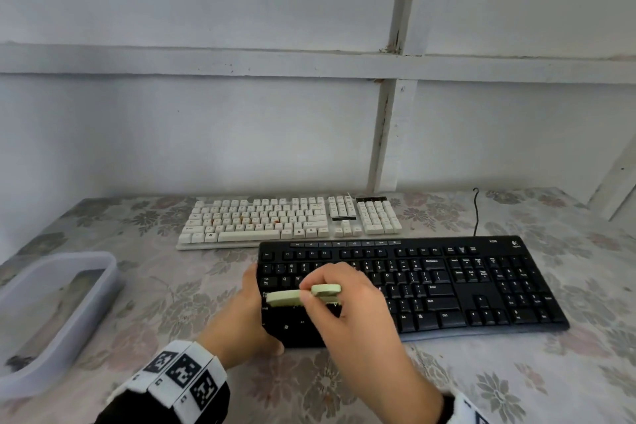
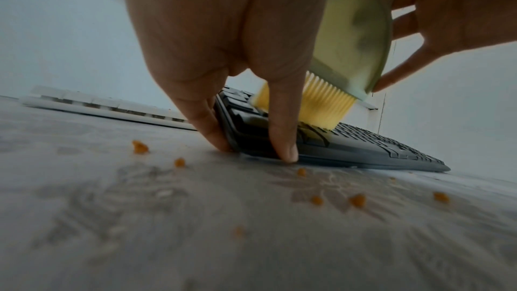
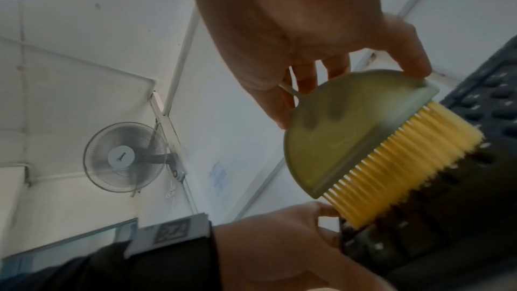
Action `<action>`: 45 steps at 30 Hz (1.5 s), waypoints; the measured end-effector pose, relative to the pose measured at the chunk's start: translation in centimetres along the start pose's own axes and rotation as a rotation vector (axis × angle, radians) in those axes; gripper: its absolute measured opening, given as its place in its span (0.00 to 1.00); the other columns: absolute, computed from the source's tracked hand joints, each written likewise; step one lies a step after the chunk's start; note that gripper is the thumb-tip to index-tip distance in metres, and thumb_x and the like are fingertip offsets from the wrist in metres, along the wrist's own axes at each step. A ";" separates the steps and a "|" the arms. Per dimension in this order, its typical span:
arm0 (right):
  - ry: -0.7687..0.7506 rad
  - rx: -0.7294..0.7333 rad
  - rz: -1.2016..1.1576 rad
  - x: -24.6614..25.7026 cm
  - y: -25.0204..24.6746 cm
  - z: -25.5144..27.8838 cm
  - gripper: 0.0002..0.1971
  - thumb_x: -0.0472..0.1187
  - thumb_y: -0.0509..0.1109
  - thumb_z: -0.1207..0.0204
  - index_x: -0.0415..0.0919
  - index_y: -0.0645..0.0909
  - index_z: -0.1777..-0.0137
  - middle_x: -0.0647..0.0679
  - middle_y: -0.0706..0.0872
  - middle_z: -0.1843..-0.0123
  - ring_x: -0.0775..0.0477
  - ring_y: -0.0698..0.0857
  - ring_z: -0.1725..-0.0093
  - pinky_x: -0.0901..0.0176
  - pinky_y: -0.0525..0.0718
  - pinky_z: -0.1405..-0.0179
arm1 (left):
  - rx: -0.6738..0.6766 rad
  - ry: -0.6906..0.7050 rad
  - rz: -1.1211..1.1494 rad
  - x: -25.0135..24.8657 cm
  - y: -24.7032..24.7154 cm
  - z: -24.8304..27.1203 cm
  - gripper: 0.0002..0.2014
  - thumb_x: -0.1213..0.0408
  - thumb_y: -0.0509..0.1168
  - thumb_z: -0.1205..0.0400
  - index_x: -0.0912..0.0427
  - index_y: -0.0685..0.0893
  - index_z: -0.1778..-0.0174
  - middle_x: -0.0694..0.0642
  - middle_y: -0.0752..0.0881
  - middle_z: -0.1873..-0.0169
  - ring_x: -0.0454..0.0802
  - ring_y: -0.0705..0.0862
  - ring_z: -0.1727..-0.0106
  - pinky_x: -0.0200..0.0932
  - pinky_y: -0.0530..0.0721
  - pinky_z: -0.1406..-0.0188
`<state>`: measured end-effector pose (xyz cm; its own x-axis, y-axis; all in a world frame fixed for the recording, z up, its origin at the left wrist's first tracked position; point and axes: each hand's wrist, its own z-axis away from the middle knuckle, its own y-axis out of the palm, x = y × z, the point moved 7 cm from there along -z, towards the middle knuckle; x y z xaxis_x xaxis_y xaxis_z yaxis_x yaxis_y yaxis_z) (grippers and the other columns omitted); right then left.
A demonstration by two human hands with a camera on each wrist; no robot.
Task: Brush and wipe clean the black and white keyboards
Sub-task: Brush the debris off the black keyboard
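While a tub [image 1: 113, 272] sits near the desk's [image 1: 481, 389] left edge, the left hand [image 1: 246, 317] grips the left end of the black keyboard [image 1: 481, 289], fingers [image 2: 282, 132] curled round its near corner and tips touching the desk. Orange crumbs [image 2: 140, 147] lie scattered on the cloth before it. Behind, toward the desk's back edge, lies the white keyboard [image 1: 289, 222]. Over the black keyboard's left keys, the right hand [image 1: 351, 303] pinches a green brush [image 1: 303, 294] by its rounded back, yellow bristles [image 3: 403, 163] pressed down on the keys.
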<state>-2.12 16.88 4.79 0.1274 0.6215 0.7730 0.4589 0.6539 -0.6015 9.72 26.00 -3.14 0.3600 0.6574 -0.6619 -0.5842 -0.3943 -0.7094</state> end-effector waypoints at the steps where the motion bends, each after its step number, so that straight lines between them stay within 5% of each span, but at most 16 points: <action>1: 0.006 -0.017 0.010 -0.5 -0.3 0.0 0.06 0.46 0.66 0.21 0.60 0.77 0.58 0.64 0.80 0.51 0.61 0.76 0.46 0.48 0.77 0.40 | 0.002 -0.001 0.014 0.1 0.0 0.0 0.56 0.70 0.76 0.36 0.49 0.41 0.23 0.43 0.78 0.55 0.36 0.79 0.58 0.28 0.74 0.71; 5: 0.013 -0.139 -0.019 -2.7 -2.9 -0.2 0.09 0.43 0.68 0.22 0.60 0.78 0.61 0.66 0.81 0.51 0.60 0.78 0.50 0.47 0.78 0.42 | 0.008 -0.003 0.062 0.3 0.0 0.0 0.57 0.70 0.78 0.36 0.46 0.42 0.23 0.41 0.79 0.53 0.36 0.78 0.56 0.28 0.73 0.67; 10: -0.089 -0.062 -0.153 -1.6 -2.1 -0.4 0.05 0.43 0.70 0.23 0.57 0.81 0.55 0.62 0.82 0.50 0.59 0.78 0.53 0.66 0.72 0.56 | 0.006 -0.007 0.067 0.5 0.1 -0.2 0.58 0.72 0.78 0.37 0.48 0.42 0.23 0.39 0.76 0.55 0.35 0.77 0.57 0.27 0.73 0.68; 16: -0.013 -0.197 0.005 -4.3 -4.8 -0.4 0.13 0.42 0.70 0.23 0.66 0.76 0.54 0.68 0.79 0.49 0.60 0.78 0.58 0.43 0.80 0.48 | 0.020 -0.013 0.100 0.8 0.1 -0.3 0.57 0.72 0.78 0.37 0.47 0.43 0.23 0.41 0.78 0.51 0.38 0.79 0.54 0.28 0.74 0.64; 19: 0.020 -0.213 -0.116 -4.9 -6.2 -0.3 0.12 0.41 0.70 0.24 0.65 0.78 0.55 0.64 0.83 0.54 0.61 0.75 0.64 0.49 0.77 0.54 | 0.017 -0.016 0.102 0.8 0.2 -0.3 0.58 0.72 0.78 0.36 0.47 0.42 0.23 0.41 0.78 0.51 0.38 0.79 0.54 0.28 0.74 0.65; 22: -0.024 -0.140 -0.191 -4.0 -5.4 -0.1 0.09 0.40 0.71 0.24 0.59 0.81 0.55 0.58 0.85 0.56 0.59 0.80 0.58 0.62 0.75 0.57 | 0.022 -0.020 0.116 0.8 0.2 -0.3 0.58 0.73 0.78 0.37 0.47 0.42 0.23 0.42 0.79 0.50 0.37 0.79 0.53 0.28 0.74 0.64; 26: -0.045 -0.128 -0.103 -4.5 -4.9 0.4 0.11 0.40 0.71 0.24 0.62 0.78 0.52 0.63 0.83 0.50 0.57 0.80 0.51 0.59 0.78 0.53 | 0.018 -0.016 0.124 0.8 0.2 -0.2 0.57 0.74 0.77 0.37 0.47 0.43 0.23 0.44 0.81 0.50 0.40 0.81 0.53 0.30 0.75 0.63; 33: 0.046 -0.256 -0.101 -7.4 -9.0 1.3 0.10 0.39 0.72 0.25 0.58 0.81 0.55 0.55 0.85 0.57 0.56 0.76 0.71 0.64 0.72 0.63 | 0.024 -0.027 0.108 0.5 0.3 -0.1 0.57 0.73 0.78 0.35 0.47 0.42 0.23 0.42 0.79 0.52 0.38 0.80 0.55 0.30 0.75 0.65; 38: 0.041 -0.215 -0.173 -7.2 -8.9 1.4 0.11 0.35 0.72 0.26 0.55 0.83 0.59 0.58 0.85 0.59 0.58 0.78 0.66 0.73 0.71 0.71 | 0.022 -0.047 0.117 0.7 0.3 -0.2 0.58 0.74 0.77 0.36 0.46 0.42 0.23 0.44 0.81 0.51 0.41 0.81 0.54 0.31 0.76 0.64; 42: 0.123 -0.355 -0.162 -9.2 -11.9 2.0 0.14 0.31 0.71 0.26 0.52 0.83 0.67 0.55 0.85 0.65 0.58 0.76 0.75 0.75 0.69 0.79 | 0.023 -0.070 0.113 1.0 0.4 -0.2 0.59 0.73 0.78 0.36 0.46 0.40 0.23 0.45 0.81 0.50 0.42 0.81 0.54 0.31 0.76 0.64; 45: 0.114 -0.368 -0.245 -9.0 -13.3 2.2 0.11 0.30 0.70 0.25 0.46 0.83 0.64 0.55 0.83 0.71 0.57 0.71 0.80 0.72 0.66 0.82 | 0.024 -0.078 0.110 0.8 0.4 -0.2 0.59 0.73 0.77 0.36 0.47 0.40 0.22 0.46 0.81 0.50 0.42 0.82 0.54 0.31 0.75 0.65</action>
<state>-11.35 3.54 5.38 0.0626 0.4028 0.9131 0.7670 0.5660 -0.3022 9.92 26.24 -4.05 0.2359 0.6597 -0.7136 -0.6343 -0.4518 -0.6273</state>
